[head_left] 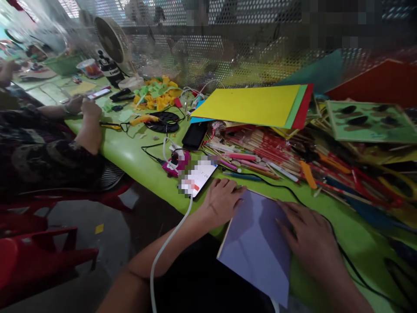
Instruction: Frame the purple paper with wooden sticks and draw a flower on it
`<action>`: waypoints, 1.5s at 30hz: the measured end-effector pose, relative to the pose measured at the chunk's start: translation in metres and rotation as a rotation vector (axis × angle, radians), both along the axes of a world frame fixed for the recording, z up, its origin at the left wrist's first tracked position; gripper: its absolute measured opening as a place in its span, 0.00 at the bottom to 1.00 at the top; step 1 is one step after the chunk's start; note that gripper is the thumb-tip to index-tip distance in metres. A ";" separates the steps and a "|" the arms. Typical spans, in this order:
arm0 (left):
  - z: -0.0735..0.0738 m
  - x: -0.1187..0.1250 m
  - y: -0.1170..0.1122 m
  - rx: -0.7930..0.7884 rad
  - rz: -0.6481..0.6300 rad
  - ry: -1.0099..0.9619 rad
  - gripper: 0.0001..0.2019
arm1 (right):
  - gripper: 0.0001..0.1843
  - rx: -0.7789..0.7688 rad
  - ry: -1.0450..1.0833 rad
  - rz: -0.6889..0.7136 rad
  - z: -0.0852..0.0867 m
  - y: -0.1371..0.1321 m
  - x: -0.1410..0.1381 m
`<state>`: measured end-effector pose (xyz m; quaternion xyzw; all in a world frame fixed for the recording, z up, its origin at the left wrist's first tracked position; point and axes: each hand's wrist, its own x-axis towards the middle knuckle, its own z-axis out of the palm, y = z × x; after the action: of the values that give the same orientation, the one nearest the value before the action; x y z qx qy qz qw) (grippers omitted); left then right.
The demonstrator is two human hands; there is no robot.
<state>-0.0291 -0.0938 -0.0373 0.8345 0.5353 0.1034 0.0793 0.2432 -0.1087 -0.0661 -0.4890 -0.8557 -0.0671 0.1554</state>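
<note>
A purple sheet (257, 252) with pale, thin strips along its top and left edges lies tilted at the green table's near side, its lower part over my lap. Around its upper left corner curl the fingers of my left hand (224, 202). My right hand (309, 230) grips the upper right edge, thumb and fingertips against the paper; its far fingertips are partly hidden. A lit phone (203, 176) lies just beyond my left wrist, and a white cable (169, 243) runs over my left forearm.
Beyond the sheet are a pile of sticks and pens (254, 150), stacked coloured sheets (250, 104), scissors (391, 182) and a dark phone (194, 134). A black cable (293, 189) passes behind my right hand. At left sit another person's arm (89, 126) and a red chair (32, 261).
</note>
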 end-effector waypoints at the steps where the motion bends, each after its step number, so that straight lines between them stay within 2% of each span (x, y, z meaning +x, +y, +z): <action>1: 0.001 0.000 0.000 -0.001 -0.003 0.005 0.19 | 0.24 0.001 -0.007 -0.008 0.001 0.000 -0.001; 9: -0.002 -0.002 -0.002 0.042 -0.003 -0.039 0.20 | 0.25 0.004 -0.009 -0.029 0.001 -0.001 -0.001; 14: -0.002 -0.003 0.001 0.062 -0.008 -0.021 0.20 | 0.24 -0.040 -0.006 -0.089 0.012 -0.004 -0.006; 18: 0.000 -0.002 0.003 0.057 -0.009 -0.012 0.21 | 0.26 -0.095 0.006 -0.082 0.017 -0.003 -0.012; 28: -0.001 -0.001 0.003 0.064 -0.015 0.014 0.20 | 0.25 -0.116 -0.015 -0.082 0.016 -0.003 -0.014; 37: -0.001 -0.003 0.001 0.058 0.042 -0.040 0.21 | 0.26 -0.026 0.095 -0.119 0.016 -0.003 -0.002; 45: -0.003 -0.005 0.002 0.086 0.012 -0.020 0.21 | 0.25 -0.064 0.155 -0.172 0.016 -0.004 0.004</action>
<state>-0.0339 -0.0914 -0.0406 0.8327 0.5347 0.1352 0.0483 0.2470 -0.1125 -0.0503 -0.5692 -0.7976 -0.0148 0.1992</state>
